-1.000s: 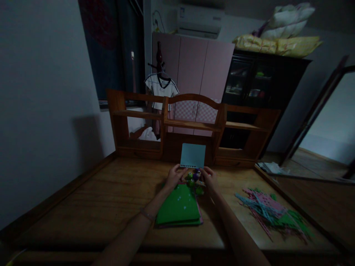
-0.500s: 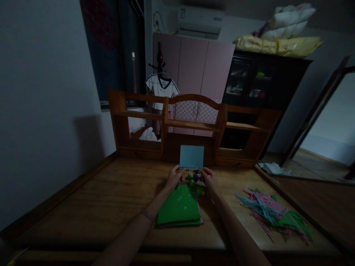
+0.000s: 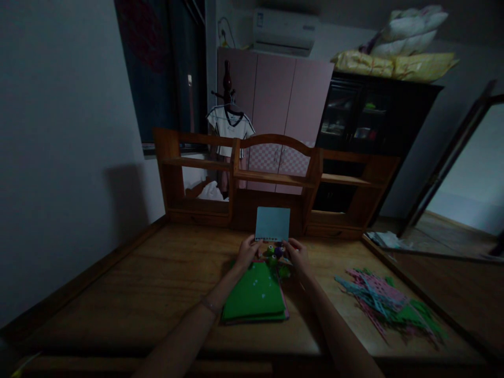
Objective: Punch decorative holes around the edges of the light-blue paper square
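Observation:
A light blue sheet of paper, with a row of small punched holes along its lower edge, is held up between my two hands. My left hand pinches its lower left corner. At the lower right corner, my right hand grips it the same way. Just below the sheet sit several small green and purple craft punches, partly hidden between the hands. Under my left wrist lies a stack of green paper, with pink showing at its edge and pale specks on top.
A pile of pink, blue and green paper strips and scraps lies on the right of the wooden desk. Along the back edge stands a wooden shelf unit. A wall borders the left side.

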`<state>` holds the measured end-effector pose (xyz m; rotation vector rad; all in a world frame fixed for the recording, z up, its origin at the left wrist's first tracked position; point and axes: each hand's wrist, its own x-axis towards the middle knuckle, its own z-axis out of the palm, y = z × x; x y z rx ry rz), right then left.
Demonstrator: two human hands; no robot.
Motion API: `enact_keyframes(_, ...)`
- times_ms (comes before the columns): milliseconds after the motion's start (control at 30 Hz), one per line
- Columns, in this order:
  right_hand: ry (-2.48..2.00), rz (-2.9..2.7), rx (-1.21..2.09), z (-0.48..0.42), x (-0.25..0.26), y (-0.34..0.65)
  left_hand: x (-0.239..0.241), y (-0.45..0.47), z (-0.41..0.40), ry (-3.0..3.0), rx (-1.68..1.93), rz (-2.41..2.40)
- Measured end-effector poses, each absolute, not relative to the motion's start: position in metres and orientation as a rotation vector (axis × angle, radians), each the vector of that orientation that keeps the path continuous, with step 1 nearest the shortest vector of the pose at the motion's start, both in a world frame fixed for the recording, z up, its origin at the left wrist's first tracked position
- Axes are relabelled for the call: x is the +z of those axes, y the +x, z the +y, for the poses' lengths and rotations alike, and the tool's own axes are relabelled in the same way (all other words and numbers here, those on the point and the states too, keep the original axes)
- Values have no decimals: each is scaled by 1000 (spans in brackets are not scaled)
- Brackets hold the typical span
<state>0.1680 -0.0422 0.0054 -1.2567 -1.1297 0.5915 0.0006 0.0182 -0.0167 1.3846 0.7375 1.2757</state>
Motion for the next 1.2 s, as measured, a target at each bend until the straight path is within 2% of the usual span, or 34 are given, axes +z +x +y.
enact_keyframes(800, -1217, -1165, 616, -31, -11, 178, -22, -2, 23, 1408, 1292, 695)
enact_keyframes(1200, -1212, -1178, 584, -39, -2, 172, -21, -2, 23, 1376, 1319, 673)
